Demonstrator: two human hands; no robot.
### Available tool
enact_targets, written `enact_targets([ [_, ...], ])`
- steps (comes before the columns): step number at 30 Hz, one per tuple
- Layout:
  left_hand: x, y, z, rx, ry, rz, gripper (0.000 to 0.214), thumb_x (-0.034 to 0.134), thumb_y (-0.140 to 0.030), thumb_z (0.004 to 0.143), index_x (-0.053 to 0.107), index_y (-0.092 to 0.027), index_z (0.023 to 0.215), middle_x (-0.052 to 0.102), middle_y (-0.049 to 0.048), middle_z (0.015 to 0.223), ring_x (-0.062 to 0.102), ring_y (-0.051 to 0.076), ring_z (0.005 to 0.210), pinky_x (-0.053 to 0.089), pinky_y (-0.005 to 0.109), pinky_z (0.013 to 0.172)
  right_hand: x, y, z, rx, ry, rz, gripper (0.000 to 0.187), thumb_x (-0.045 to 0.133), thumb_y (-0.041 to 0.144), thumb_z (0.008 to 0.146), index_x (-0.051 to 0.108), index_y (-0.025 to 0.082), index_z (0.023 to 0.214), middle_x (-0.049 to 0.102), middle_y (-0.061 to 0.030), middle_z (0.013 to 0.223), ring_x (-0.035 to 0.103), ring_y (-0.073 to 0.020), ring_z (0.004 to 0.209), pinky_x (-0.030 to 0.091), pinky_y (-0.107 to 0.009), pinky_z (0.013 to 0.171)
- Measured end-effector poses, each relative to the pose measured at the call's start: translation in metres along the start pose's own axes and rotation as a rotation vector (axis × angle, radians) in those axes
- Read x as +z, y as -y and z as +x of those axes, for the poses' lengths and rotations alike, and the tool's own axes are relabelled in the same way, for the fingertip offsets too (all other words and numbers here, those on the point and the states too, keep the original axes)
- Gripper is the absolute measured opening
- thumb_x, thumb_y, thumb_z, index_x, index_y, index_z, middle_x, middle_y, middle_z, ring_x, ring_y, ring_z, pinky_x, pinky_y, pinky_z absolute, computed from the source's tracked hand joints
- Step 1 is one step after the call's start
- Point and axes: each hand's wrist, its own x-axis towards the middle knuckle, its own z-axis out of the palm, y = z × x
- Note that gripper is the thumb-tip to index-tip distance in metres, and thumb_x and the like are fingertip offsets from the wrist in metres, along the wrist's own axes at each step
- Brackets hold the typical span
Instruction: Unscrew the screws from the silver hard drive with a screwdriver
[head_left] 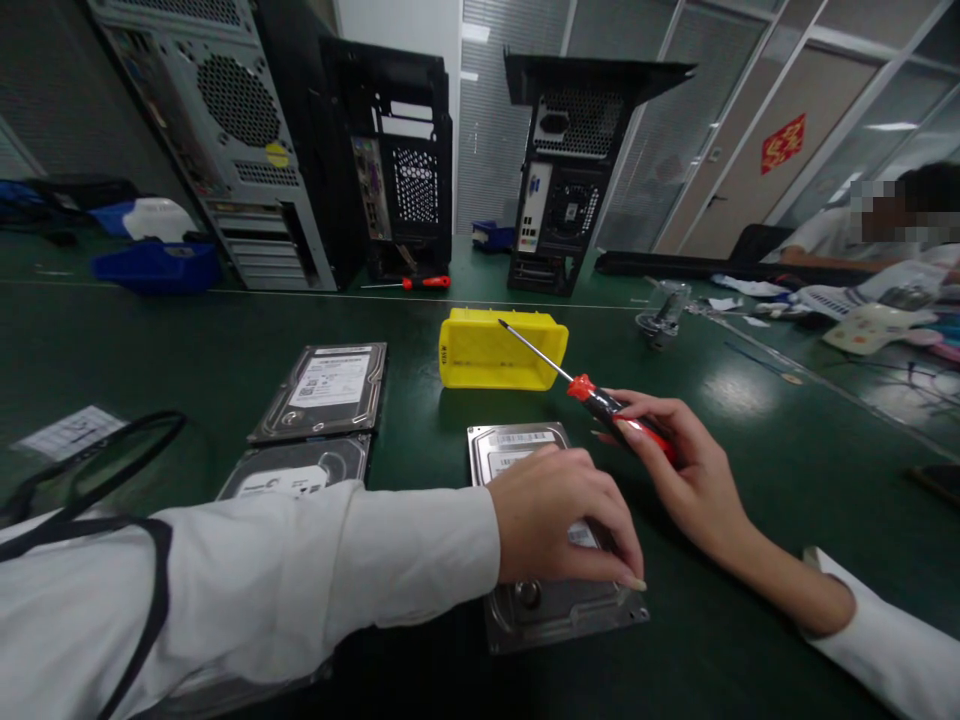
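A silver hard drive [555, 610] lies label up on the green table in front of me. My left hand [566, 515] reaches across it and covers much of its label. Thumb and fingertips are pinched together at the drive's right edge, near its lower corner; whatever is between them is too small to make out. To the right, my right hand [686, 465] is wrapped round the red and black handle of a screwdriver [592, 395]. Its shaft points up and left, with the tip in front of a yellow bin [502, 350].
Two more hard drives [330, 390] [300, 470] lie at the left, and another is partly under my left sleeve. Computer cases [405, 170] [562, 180] stand at the back, with a second screwdriver [412, 284]. A blue bin [154, 268] sits far left. A person [885, 220] is at the right.
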Motion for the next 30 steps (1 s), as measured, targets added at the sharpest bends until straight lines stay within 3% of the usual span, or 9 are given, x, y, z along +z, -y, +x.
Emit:
enact_targets([
  [12,-0.002,-0.009,0.001,-0.034,0.089,0.041,0.013,0.057,-0.034,0.081,0.062,-0.023,0.085,0.063,-0.0031,0.093,0.050,0.015,0.091,0.032,0.028,0.075,-0.001,0.001,0.000,-0.016,0.009,-0.022,0.024,0.050,0.030,0.086,0.051,0.012,0.102,0.050,-0.0095,0.119,0.051,-0.0169,0.110,0.045,-0.040,0.096],
  [21,0.003,-0.017,0.004,0.006,0.097,0.129,0.015,0.050,-0.031,0.086,0.053,-0.016,0.086,0.059,0.0006,0.089,0.046,0.016,0.085,0.030,0.029,0.074,-0.001,0.003,0.000,-0.028,0.013,-0.033,0.029,0.050,0.031,0.086,0.052,0.009,0.106,0.051,-0.0098,0.116,0.051,-0.0160,0.108,0.043,-0.040,0.096],
  [25,0.006,-0.014,0.005,0.037,0.135,0.173,0.017,0.054,-0.035,0.084,0.059,-0.019,0.086,0.060,0.0001,0.095,0.046,0.017,0.090,0.027,0.031,0.074,0.000,0.002,0.001,-0.028,0.006,-0.034,0.029,0.050,0.031,0.086,0.051,0.010,0.106,0.051,-0.0098,0.115,0.051,-0.0159,0.108,0.043,-0.040,0.096],
  [30,0.007,-0.010,0.005,0.027,0.082,0.029,0.016,0.064,-0.038,0.076,0.063,-0.022,0.077,0.067,-0.0064,0.087,0.050,0.015,0.092,0.023,0.031,0.075,0.000,0.004,0.002,-0.029,0.009,-0.038,0.028,0.050,0.031,0.086,0.051,0.009,0.105,0.052,-0.0098,0.115,0.052,-0.0155,0.107,0.044,-0.039,0.095],
])
